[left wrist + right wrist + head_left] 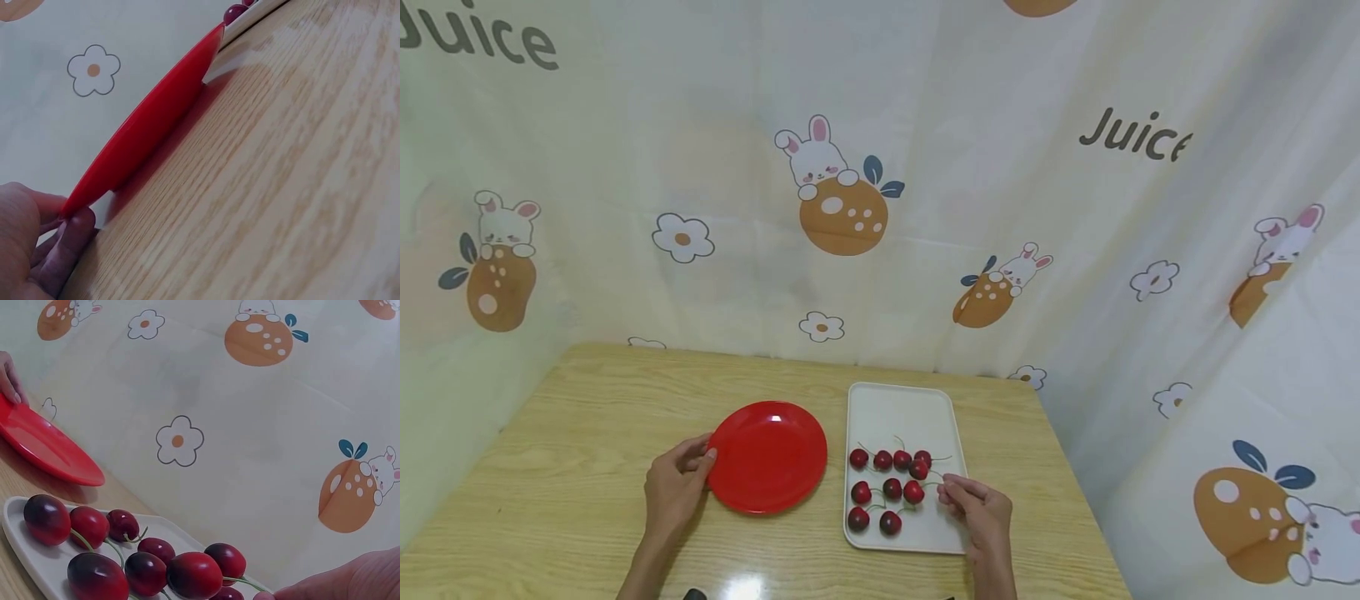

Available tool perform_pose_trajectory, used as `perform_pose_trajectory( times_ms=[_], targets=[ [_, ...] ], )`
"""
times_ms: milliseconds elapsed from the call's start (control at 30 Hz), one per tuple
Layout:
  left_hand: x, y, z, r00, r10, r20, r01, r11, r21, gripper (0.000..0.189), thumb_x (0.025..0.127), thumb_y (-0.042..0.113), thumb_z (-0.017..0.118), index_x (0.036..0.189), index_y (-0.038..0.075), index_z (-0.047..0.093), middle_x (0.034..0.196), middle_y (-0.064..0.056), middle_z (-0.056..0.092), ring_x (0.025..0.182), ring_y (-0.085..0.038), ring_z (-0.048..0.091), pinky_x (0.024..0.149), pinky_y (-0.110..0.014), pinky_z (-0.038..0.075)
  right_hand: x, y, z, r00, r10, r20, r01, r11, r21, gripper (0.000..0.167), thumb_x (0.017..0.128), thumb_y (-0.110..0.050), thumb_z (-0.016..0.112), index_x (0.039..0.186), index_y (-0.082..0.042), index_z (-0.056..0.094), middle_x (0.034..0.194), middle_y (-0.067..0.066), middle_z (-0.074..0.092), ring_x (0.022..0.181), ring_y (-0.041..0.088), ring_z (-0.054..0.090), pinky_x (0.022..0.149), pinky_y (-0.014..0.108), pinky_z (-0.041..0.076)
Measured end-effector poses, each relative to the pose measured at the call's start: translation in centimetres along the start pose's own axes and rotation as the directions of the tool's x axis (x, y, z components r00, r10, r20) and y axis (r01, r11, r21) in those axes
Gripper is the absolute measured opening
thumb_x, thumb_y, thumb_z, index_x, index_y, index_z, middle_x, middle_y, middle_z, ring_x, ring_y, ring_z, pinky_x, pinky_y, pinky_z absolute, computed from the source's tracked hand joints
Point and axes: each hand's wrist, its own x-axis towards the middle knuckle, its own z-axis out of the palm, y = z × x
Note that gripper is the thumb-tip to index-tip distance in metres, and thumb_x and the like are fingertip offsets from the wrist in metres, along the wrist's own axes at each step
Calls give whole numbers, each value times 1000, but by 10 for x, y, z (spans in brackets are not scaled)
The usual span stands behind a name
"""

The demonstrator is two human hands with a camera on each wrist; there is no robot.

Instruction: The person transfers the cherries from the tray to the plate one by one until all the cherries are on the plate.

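My left hand (674, 485) holds the left rim of a round red plate (767, 458), thumb on top and fingers underneath. In the left wrist view the plate (147, 128) is seen edge-on, close over the wood. To its right, a white rectangular tray (898, 410) bears several dark red cherries (891, 489) with green stems, grouped in its front and middle part. At the tray's right edge my right hand (979, 508) pinches a green stem (247, 583) between thumb and fingertip. That stem leads to a cherry (195, 575) among the others.
Both plate and tray are on a light wooden table (587, 442). Behind and at the sides hangs a pale curtain (730, 167) printed with rabbits, oranges and flowers. A small dark object (695, 594) shows at the bottom edge of the head view.
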Motion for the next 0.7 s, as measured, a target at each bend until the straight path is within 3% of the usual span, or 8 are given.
perform_pose_trajectory(
  times_ms=[700],
  targets=[
    [1,0,1,1000,-12,-6,12,999,36,33,106,20,72,138,10,75,125,-17,80,88,-1,69,76,-12,49,-2,-2,10,999,35,-14,-35,999,17,22,97,0,79,116,10,79,81,3,83,69,8,77,63,19,58]
  ],
)
